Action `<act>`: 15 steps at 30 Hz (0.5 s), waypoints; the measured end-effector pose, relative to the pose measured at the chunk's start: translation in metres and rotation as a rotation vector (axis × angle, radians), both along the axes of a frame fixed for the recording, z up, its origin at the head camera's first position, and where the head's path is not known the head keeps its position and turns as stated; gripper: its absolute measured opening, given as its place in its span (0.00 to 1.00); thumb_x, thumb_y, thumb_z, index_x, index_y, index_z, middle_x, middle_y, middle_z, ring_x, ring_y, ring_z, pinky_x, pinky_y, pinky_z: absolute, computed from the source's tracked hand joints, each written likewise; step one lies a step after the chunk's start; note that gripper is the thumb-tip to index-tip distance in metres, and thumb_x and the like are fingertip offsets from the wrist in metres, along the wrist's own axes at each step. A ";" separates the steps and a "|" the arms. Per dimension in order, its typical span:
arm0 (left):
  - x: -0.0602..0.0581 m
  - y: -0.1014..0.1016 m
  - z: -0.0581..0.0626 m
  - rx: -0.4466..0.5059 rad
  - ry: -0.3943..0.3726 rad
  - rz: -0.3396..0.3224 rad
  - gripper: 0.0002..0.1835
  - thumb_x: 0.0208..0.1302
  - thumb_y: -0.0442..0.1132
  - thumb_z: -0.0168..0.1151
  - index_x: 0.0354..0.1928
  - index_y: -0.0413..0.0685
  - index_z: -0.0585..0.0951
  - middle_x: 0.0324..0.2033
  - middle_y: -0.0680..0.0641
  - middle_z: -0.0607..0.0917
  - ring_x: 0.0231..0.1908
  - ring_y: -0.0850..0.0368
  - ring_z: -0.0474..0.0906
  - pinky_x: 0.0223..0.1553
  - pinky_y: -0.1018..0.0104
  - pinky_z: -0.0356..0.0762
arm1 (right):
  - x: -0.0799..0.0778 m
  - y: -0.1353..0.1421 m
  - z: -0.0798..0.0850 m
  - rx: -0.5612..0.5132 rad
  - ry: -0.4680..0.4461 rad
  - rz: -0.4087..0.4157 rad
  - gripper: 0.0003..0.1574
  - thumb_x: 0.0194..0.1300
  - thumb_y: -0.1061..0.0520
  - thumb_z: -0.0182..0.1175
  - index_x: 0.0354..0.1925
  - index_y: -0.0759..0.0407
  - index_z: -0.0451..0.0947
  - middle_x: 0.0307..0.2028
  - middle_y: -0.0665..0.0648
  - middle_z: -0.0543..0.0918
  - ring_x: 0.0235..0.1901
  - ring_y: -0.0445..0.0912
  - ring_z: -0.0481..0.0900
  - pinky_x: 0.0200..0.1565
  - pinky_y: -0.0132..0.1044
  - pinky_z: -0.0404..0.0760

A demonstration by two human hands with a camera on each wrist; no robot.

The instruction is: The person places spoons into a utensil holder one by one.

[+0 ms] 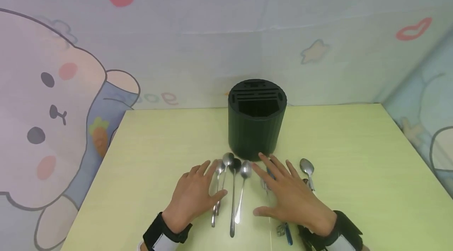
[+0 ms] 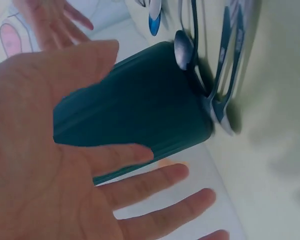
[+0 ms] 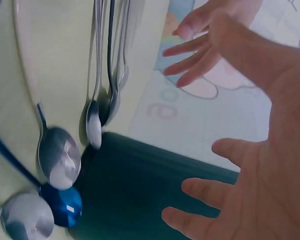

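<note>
Left hand point(image 1: 194, 194) and right hand point(image 1: 293, 198) are hovering, fingers spread, above the yellow surface point(image 1: 141, 152). Four metal spoons point(image 1: 245, 170) are lying largely between them, other spoons point(image 1: 306, 167) beside the right; the slotted utensil holder point(image 1: 255, 137) is standing behind.

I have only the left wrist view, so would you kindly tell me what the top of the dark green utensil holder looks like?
Observer: In the head view, the utensil holder has narrow slots towards the back and a larger opening at the front.
Operator: Thank you; what colour is the handle of the blue spoon?
Observer: It is blue too, running into the bowl in the right wrist view.
</note>
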State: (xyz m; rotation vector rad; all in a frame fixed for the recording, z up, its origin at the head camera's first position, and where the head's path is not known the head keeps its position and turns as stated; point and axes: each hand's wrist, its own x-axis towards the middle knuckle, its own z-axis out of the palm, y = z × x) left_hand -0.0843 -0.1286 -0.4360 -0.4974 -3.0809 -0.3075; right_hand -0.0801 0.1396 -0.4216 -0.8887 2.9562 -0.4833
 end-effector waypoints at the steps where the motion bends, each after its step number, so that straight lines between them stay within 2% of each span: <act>1: -0.001 0.000 -0.001 0.012 -0.004 0.008 0.42 0.59 0.63 0.64 0.71 0.49 0.68 0.63 0.41 0.77 0.58 0.41 0.78 0.49 0.47 0.81 | 0.000 -0.002 0.000 -0.009 0.009 0.002 0.68 0.46 0.27 0.71 0.77 0.44 0.51 0.78 0.58 0.51 0.75 0.62 0.53 0.69 0.68 0.56; 5: -0.005 0.001 -0.007 0.048 -0.004 0.056 0.40 0.59 0.60 0.66 0.66 0.42 0.73 0.53 0.40 0.83 0.43 0.43 0.85 0.36 0.51 0.83 | -0.004 -0.012 -0.003 -0.062 0.047 -0.008 0.64 0.50 0.32 0.72 0.76 0.50 0.55 0.76 0.60 0.56 0.73 0.60 0.60 0.67 0.61 0.65; 9: -0.009 -0.002 -0.014 0.064 0.027 0.114 0.34 0.58 0.59 0.67 0.54 0.36 0.80 0.40 0.39 0.87 0.32 0.43 0.85 0.28 0.52 0.81 | -0.010 -0.024 -0.005 -0.135 0.012 -0.041 0.58 0.55 0.36 0.70 0.75 0.52 0.57 0.75 0.58 0.60 0.67 0.57 0.71 0.56 0.55 0.79; 12: -0.012 -0.003 -0.021 0.100 0.016 0.129 0.25 0.57 0.55 0.69 0.39 0.37 0.83 0.25 0.44 0.84 0.22 0.50 0.79 0.20 0.59 0.74 | -0.015 -0.037 -0.006 -0.179 -0.050 -0.076 0.52 0.58 0.38 0.69 0.73 0.55 0.61 0.71 0.58 0.66 0.60 0.55 0.78 0.51 0.52 0.83; 15: -0.016 -0.003 -0.029 0.147 -0.035 0.124 0.18 0.58 0.50 0.70 0.26 0.42 0.78 0.16 0.51 0.74 0.16 0.58 0.68 0.16 0.66 0.63 | -0.019 -0.053 -0.007 -0.211 -0.103 -0.110 0.46 0.60 0.41 0.68 0.69 0.58 0.66 0.65 0.60 0.73 0.56 0.56 0.80 0.53 0.51 0.82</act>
